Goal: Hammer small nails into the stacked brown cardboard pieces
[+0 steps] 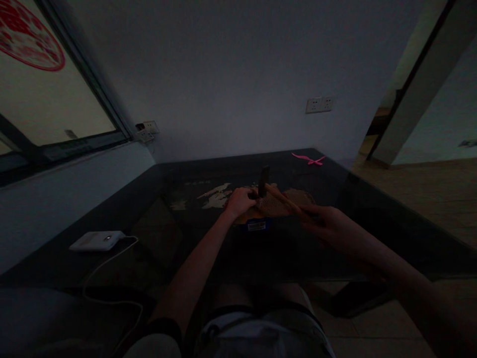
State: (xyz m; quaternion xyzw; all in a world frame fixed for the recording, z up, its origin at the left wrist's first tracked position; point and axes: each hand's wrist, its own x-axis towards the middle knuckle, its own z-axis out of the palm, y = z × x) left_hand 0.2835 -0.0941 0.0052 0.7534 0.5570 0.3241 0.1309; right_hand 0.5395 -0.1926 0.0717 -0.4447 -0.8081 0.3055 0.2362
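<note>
A hammer-like tool with a wooden handle [285, 200] and a dark head [264, 181] is held in my right hand [322, 221], whose fingers wrap round the handle. The head stands over a brownish, speckled piece [274, 205] on the dark table. My left hand [241, 200] rests at the left of this piece, close to the tool's head. Its fingers are bent together, and what they pinch is too small and dark to make out. Under the near edge of the piece lies a blue item with a white label [257, 226].
The dark table [208, 248] reaches the wall. A white device [96, 241] with a cable lies at the left. Pink scissors-like strips [308, 159] lie at the back right. Wall sockets [319, 104] and a window are beyond.
</note>
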